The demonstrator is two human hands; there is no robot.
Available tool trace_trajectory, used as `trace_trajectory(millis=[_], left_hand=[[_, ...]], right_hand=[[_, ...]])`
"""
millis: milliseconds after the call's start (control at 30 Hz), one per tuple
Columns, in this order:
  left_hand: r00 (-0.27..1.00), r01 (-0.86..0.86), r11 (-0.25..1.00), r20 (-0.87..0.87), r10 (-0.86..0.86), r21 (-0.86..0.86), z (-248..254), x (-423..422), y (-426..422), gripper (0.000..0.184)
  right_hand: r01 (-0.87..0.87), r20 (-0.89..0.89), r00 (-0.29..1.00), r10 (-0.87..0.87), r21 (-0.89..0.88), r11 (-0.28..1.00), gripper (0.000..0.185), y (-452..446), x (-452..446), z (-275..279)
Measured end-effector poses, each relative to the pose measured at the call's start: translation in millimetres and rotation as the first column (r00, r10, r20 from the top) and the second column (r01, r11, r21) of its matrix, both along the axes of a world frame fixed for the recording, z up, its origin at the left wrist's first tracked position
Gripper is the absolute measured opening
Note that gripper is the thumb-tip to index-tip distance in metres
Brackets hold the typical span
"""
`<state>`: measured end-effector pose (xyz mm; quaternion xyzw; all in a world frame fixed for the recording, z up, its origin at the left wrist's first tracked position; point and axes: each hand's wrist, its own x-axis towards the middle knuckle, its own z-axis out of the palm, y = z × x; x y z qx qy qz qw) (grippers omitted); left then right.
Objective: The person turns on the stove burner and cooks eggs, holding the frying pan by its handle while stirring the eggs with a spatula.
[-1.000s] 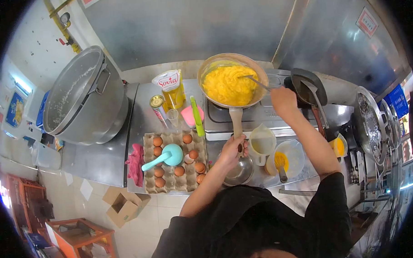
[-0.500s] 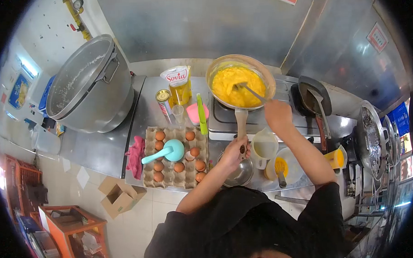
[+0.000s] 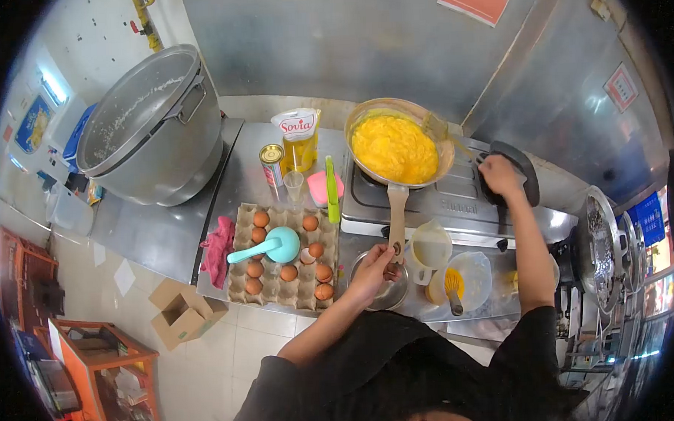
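Observation:
My left hand [image 3: 378, 273] is closed around the end of the long handle of a frying pan [image 3: 398, 216]. The pan sits on the stove, and soft yellow scrambled eggs [image 3: 394, 150] lie in it. In my right hand [image 3: 501, 176] is the handle of a spatula [image 3: 459, 142]; its egg-smeared head is at the pan's right rim. Below my right forearm stand a clear bowl [image 3: 479, 278] with a whisk [image 3: 454, 292] in yellow liquid and a pale measuring jug [image 3: 431, 246]. A metal bowl [image 3: 390, 292] is partly hidden beneath my left hand.
Left of the stove are an egg tray [image 3: 280, 287] with brown eggs and a turquoise ladle [image 3: 279, 246], a can [image 3: 273, 164], an oil pouch [image 3: 300, 141] and a pink cloth [image 3: 218, 252]. A large pot [image 3: 156, 135] stands far left. A dark pan [image 3: 524, 159] is behind my right hand.
My right hand has moved up and right, taking the spatula out of the middle of the eggs to the pan's right rim. My left hand keeps hold of the pan handle.

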<state>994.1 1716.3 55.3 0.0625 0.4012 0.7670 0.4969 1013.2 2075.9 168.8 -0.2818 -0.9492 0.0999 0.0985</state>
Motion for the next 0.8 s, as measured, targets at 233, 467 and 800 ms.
trace_trajectory(millis=[233, 467, 800], left_hand=[[0.999, -0.038, 0.999, -0.022, 0.038, -0.023, -7, 1, -3, 0.025], [0.998, -0.044, 0.999, -0.045, 0.043, -0.019, -1, 2, -3, 0.025], [0.999, -0.045, 0.999, -0.03, 0.044, -0.027, -2, 1, -2, 0.022]], right_hand=[[0.01, 0.104, 0.994, 0.033, -0.387, 0.922, 0.024, -27, 1, -23], [0.034, 0.025, 0.999, -0.026, -0.402, 0.915, 0.026, -42, 6, -34], [-0.029, -0.023, 1.0, 0.02, -0.495, 0.869, 0.024, -38, 18, -29]])
